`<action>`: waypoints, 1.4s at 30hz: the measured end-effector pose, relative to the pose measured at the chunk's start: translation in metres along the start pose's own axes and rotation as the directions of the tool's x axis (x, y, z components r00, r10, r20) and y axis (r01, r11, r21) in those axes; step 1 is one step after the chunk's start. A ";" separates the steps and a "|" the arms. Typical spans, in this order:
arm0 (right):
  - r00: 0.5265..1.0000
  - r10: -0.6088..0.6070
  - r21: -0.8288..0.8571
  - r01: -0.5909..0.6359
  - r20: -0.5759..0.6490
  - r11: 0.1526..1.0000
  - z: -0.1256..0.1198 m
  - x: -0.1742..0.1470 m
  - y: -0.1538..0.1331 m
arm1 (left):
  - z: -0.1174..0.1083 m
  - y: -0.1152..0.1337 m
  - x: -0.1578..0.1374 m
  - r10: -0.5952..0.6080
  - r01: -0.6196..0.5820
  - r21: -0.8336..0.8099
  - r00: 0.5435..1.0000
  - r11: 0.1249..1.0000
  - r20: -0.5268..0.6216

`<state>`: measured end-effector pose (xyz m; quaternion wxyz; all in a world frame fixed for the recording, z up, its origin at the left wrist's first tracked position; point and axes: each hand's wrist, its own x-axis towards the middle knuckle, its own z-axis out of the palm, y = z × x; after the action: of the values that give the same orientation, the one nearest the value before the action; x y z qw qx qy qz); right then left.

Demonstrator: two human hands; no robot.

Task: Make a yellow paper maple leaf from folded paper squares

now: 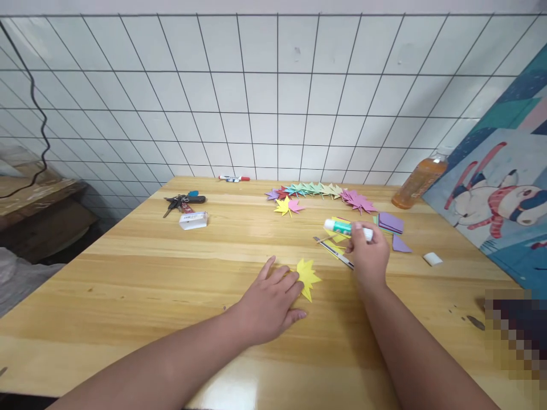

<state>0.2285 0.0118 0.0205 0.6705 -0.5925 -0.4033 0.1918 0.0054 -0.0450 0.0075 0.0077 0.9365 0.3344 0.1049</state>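
My left hand [276, 296] lies flat on the table with its fingers spread, the fingertips resting on the left side of a yellow folded-paper leaf [308, 278]. To the right, my right hand [371, 250] is closed round the white end of a glue stick [342, 228], which points left with its green label showing. Below the glue stick lie a utility knife [337, 254] and some yellow paper pieces [337, 238], partly hidden by the hand. A yellow-and-pink pair of folded leaves [289, 206] sits farther back.
Behind it curves a row of colored folded leaves [316, 189]. Purple paper squares [390, 222], a purple triangle [400, 245] and a white eraser-like block [433, 259] lie at right. A bottle [421, 181] stands near the wall. Keys [183, 200], a small white box [194, 220] and a marker [234, 179] lie left.
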 end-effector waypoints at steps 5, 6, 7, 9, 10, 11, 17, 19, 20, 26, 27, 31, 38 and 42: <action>0.932 0.287 0.598 -0.361 0.220 0.715 -0.012 0.021 0.002 | -0.006 -0.002 0.003 -0.081 0.081 -0.010 0.996 0.997 -0.023; 0.908 0.302 0.628 -0.419 0.290 0.656 -0.014 0.023 0.000 | -0.007 -0.003 0.004 -0.094 0.093 -0.036 0.995 0.995 -0.034; 0.883 0.310 0.637 -0.470 0.353 0.611 -0.016 0.025 -0.001 | -0.009 -0.005 0.004 -0.109 0.106 -0.060 0.993 0.993 -0.047; 0.838 0.280 0.607 -0.536 0.469 0.587 -0.019 0.027 -0.004 | -0.010 -0.012 0.005 -0.131 0.125 -0.090 0.989 0.988 -0.067; 0.829 0.239 0.581 -0.533 0.506 0.615 -0.020 0.027 -0.005 | -0.010 -0.017 0.006 -0.132 0.125 -0.090 0.989 0.988 -0.072; 0.835 0.187 0.554 -0.493 0.517 0.671 -0.021 0.029 -0.005 | -0.010 -0.023 0.006 -0.111 0.105 -0.080 0.992 0.991 -0.066; 0.996 0.000 -0.248 0.023 0.092 0.968 -0.036 0.049 0.017 | -0.001 -0.052 0.009 0.085 -0.084 -0.039 0.996 0.996 0.003; 0.998 0.026 -0.590 0.011 0.055 0.807 -0.043 0.057 0.028 | 0.000 -0.053 0.010 0.082 -0.081 -0.054 0.996 0.995 0.023; 0.996 0.055 -0.692 0.009 0.070 0.722 -0.045 0.060 0.033 | -0.002 -0.052 0.010 0.060 -0.059 -0.057 0.998 0.997 0.022; 0.985 0.134 -0.809 0.006 0.104 0.588 -0.043 0.061 0.047 | -0.012 -0.045 0.010 -0.123 0.122 -0.045 0.992 0.991 -0.021; 0.993 0.077 -0.803 0.029 0.093 0.596 -0.042 0.059 0.045 | -0.012 -0.045 0.010 -0.149 0.148 -0.046 0.988 0.988 -0.028; 0.930 -0.354 -0.746 0.305 0.098 0.593 -0.034 0.046 0.029 | -0.010 -0.044 0.008 -0.230 0.227 -0.052 0.970 0.973 -0.074; 0.619 -0.144 -0.490 0.724 0.772 0.485 0.003 0.020 0.029 | -0.005 -0.043 0.011 -0.267 0.252 -0.134 0.958 0.958 -0.102; 0.644 -0.087 -0.570 0.726 0.760 0.385 0.009 0.017 0.027 | -0.003 -0.053 0.013 -0.222 0.206 -0.145 0.970 0.968 -0.101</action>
<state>0.2378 0.0364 0.0005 0.1434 -0.6094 -0.7791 -0.0333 -0.0186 0.0042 0.0088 0.0619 0.8845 0.4259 0.1800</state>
